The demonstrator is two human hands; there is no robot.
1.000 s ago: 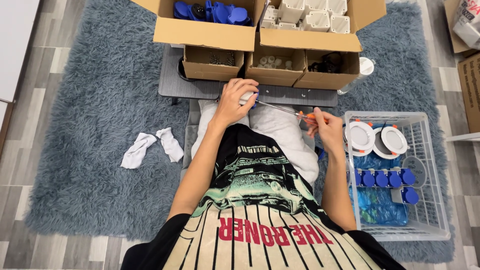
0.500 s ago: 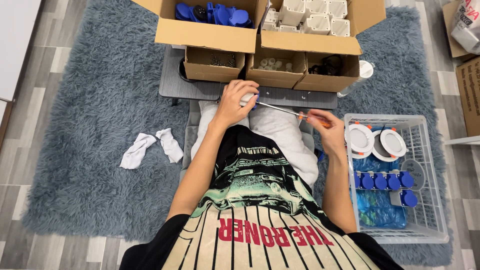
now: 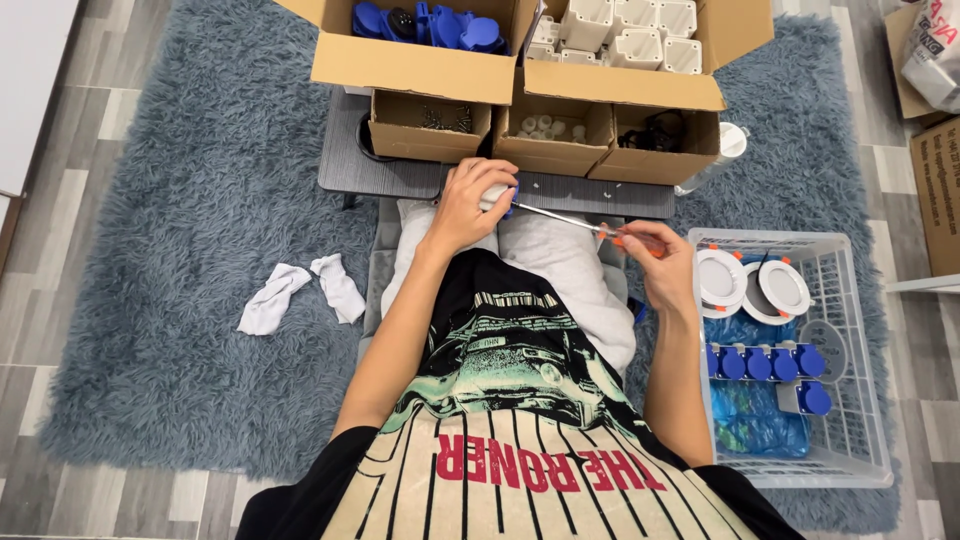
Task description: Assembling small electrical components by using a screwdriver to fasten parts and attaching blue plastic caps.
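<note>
Grey-blue shag rug (image 3: 170,210) covers most of the wood-look plank floor (image 3: 50,240), and everything else is placed relative to it. Near the rug's far edge stands a low dark grey table (image 3: 345,165) carrying open cardboard boxes: one on the left holds blue plastic caps (image 3: 425,22), one on the right holds white plastic housings (image 3: 625,25), and three smaller boxes in front hold small parts, probably kept within arm's reach of the seated person. On the rug's right side sits a white wire basket (image 3: 850,370) with round white light fittings (image 3: 765,285) and a row of blue-capped pieces (image 3: 765,362), seemingly finished pieces set aside. On the rug's left lie two crumpled white socks (image 3: 300,293). At the rug's middle the person sits in a black and cream printed shirt, a pale cushion across the lap. The left hand (image 3: 468,205) is curled tight around a small white and blue part (image 3: 497,196), just in front of the table edge, holding it steady. The right hand (image 3: 655,262) is closed around the orange handle of a screwdriver (image 3: 585,224), whose thin shaft slants left so the tip meets that part.
</note>
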